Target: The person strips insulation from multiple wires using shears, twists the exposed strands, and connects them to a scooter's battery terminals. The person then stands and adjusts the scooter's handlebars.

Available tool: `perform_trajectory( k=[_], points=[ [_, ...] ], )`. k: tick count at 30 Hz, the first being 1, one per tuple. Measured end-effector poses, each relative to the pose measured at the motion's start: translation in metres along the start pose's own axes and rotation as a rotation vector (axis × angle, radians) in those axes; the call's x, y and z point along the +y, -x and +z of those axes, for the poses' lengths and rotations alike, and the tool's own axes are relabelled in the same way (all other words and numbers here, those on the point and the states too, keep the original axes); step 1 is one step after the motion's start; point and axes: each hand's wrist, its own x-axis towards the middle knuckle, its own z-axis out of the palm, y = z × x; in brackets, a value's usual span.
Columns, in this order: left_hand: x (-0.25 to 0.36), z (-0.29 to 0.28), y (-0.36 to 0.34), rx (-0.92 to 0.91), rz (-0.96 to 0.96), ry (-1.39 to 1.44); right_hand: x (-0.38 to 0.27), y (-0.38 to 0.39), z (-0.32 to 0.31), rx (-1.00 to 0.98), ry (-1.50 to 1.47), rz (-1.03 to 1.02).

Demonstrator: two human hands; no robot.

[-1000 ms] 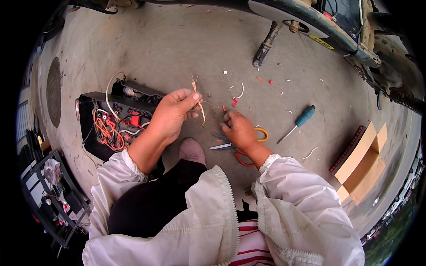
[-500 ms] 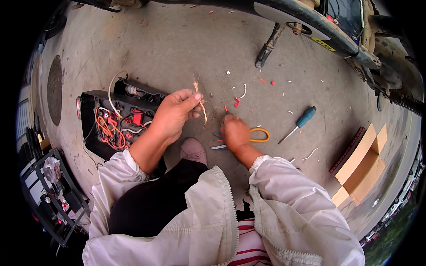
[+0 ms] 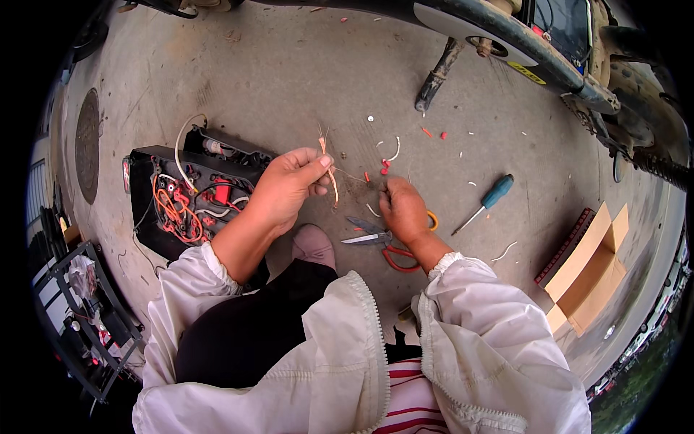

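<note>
At the left hand's (image 3: 293,181) 9 o'clock sits an open black case (image 3: 142,213); the left thumb and fingers are pinched on the copper wire (image 3: 335,189), whose long axis runs nearly 12-to-6 o'clock. A thin strand (image 3: 350,175) extends from it toward 4 o'clock. The right hand (image 3: 405,211), farther from the wire, has it at 10 o'clock; its fingers are drawn together, but whether they grip the strand cannot be determined.

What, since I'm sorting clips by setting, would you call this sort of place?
Probably an outdoor repair spot: a screwdriver lies on the concrete ground near a vehicle, and greenery shows at the lower right edge.
</note>
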Motion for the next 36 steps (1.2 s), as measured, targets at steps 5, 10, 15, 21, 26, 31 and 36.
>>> perform_trajectory(
  k=[5, 10, 15, 21, 26, 31, 36],
  points=[
    [0.001, 0.002, 0.004, 0.021, -0.010, 0.000, -0.009, -0.029, -0.008, -0.216, 0.323, -0.398],
    [-0.001, -0.001, 0.004, 0.019, -0.006, -0.001, -0.007, -0.050, -0.010, -0.422, 0.446, -0.534],
    [0.001, 0.002, 0.005, 0.036, -0.014, 0.001, -0.014, -0.055, -0.012, -0.505, 0.556, -0.584],
    [0.000, 0.001, 0.002, 0.010, -0.012, 0.007, -0.004, -0.052, -0.005, -0.451, 0.475, -0.485],
    [-0.001, 0.006, 0.004, 0.002, -0.061, -0.091, -0.020, -0.034, -0.018, -0.188, -0.618, 0.093],
    [-0.005, 0.014, 0.007, -0.063, -0.065, -0.053, -0.071, -0.029, -0.059, -0.413, -1.112, 0.373],
    [-0.004, 0.018, 0.007, -0.107, -0.057, -0.020, -0.074, -0.029, -0.064, -0.476, -1.096, 0.332]
  ],
)
